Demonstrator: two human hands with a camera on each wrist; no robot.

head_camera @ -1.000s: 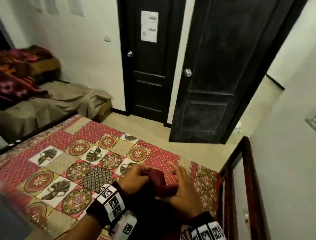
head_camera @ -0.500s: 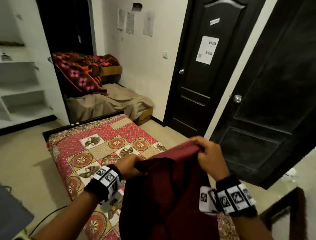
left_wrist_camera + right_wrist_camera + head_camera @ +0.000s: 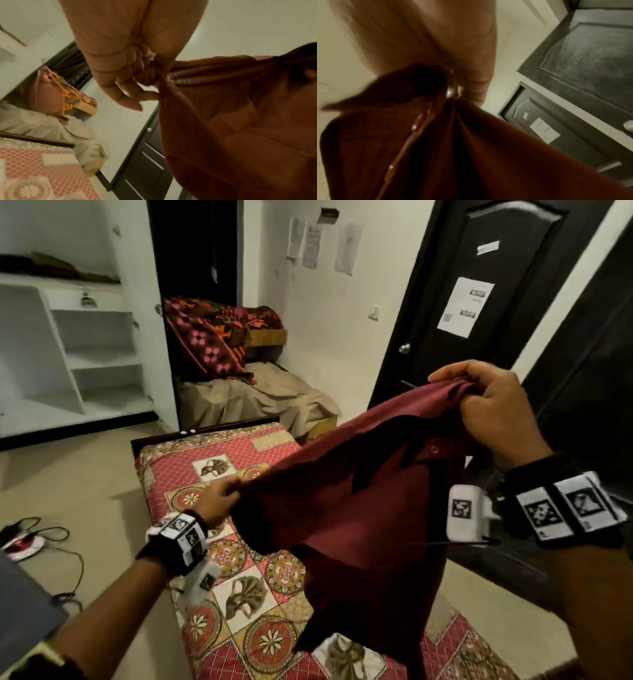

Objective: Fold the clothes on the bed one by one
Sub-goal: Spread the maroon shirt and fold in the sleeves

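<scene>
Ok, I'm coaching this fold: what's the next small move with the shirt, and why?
Probably lower the shirt flat onto the bed. The left hand and right hand each pinch an edge, holding it spread in the air, the right higher; it needs a surface before folding.

Head view high above the bed [image 3: 219, 474]; both wrist views close, upward along the hands, sharing the maroon shirt [image 3: 240, 121].

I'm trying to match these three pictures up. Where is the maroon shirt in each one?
Head: the shirt hangs mid-frame above the bed, stretched between the left hand and the higher right hand.
Left wrist: right half, pinched at its top edge.
Right wrist: fills the lower frame, buttons showing.
Shared landmark: the dark door with a paper notice; the left wrist shows only its lower part.
</scene>
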